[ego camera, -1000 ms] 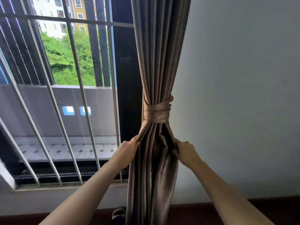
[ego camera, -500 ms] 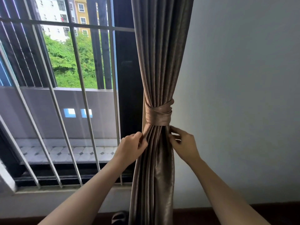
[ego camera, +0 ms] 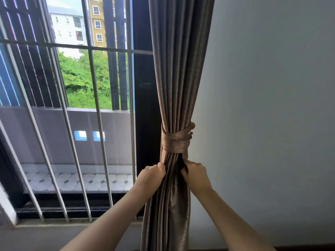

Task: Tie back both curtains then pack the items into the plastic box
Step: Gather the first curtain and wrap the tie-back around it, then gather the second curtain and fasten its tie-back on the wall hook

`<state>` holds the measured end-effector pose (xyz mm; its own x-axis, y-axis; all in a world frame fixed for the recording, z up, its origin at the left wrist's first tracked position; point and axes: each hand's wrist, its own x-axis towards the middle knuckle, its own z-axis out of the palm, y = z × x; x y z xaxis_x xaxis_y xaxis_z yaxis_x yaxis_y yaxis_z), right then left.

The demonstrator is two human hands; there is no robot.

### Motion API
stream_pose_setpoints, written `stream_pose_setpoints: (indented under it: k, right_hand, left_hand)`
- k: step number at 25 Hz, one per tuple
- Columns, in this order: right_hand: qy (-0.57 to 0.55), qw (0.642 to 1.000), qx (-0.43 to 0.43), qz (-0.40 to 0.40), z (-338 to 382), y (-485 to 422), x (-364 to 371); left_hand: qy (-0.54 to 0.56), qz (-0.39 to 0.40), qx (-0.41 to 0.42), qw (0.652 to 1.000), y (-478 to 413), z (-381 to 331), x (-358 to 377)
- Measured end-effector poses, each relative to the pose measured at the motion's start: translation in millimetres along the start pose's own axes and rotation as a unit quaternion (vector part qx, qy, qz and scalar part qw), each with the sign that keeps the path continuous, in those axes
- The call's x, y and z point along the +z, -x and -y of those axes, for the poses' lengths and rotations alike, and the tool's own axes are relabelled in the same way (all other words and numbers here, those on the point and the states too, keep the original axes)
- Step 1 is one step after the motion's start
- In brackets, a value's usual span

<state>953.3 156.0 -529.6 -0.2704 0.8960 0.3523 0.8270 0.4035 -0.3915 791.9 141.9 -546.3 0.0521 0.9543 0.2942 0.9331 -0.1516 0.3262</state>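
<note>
Two bare forearms reaching up from the lower edge, both hands clamped on the gathered taupe satin curtain (ego camera: 174,78) just under its matching fabric tie-back band (ego camera: 175,143). Left hand (ego camera: 151,179) fisted on the window-side folds, right hand (ego camera: 194,173) fisted on the wall-side folds; each grip closed on cloth, knuckles up, fingertips buried in the pleats. Half a second earlier, fingers looser and pinching at the band's lower edge; a second earlier, hands lower and wider apart on the skirt of the curtain. Now drawn in close below the band, seemingly snugging the folds and testing that the wrap holds. Band wound around the bundle, crossed over itself, a small knob or end poking out on its wall side. Judged from this: this curtain tied, final tidying under way, packing step not yet begun.

Beyond the band, left of it, pale metal window bars (ego camera: 94,105) over glass, a tiled balcony ledge, green trees and apartment blocks farther off. Right of the band, plain grey wall (ego camera: 272,105).

Not visible: the second curtain, the plastic box, the items for packing. Unclear what fastens the band behind the bundle, or whether a wall hook takes it. Curtain hem and floor cut off at the lower edge.
</note>
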Motion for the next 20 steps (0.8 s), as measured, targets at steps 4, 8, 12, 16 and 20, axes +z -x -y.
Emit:
stream_pose_setpoints:
  k: [4, 8, 12, 16, 20]
  right_hand:
    - [-0.022, 0.998, 0.01, -0.056, 0.9, 6.2, -16.2]
    - [-0.086, 0.97, -0.044, -0.223, 27.7, 19.6, -30.2]
    - [-0.109, 0.964, -0.138, -0.2, 82.0, 2.2, -33.2]
    - [-0.131, 0.954, -0.228, -0.146, 153.4, -38.9, 4.2]
    - [-0.152, 0.944, -0.283, -0.069, 230.2, -96.6, 55.3]
  left_hand:
    - [-0.035, 0.002, 0.011, 0.999, 12.7, -5.7, -32.7]
    - [-0.048, -0.115, 0.051, 0.991, 14.5, 5.3, -62.8]
    - [-0.05, -0.193, 0.029, 0.98, 13.5, 29.1, -102.1]
    - [-0.079, -0.241, -0.06, 0.966, 14.3, 84.6, -147.7]
    - [-0.166, -0.201, -0.182, 0.948, 24.7, 176.9, -195.1]
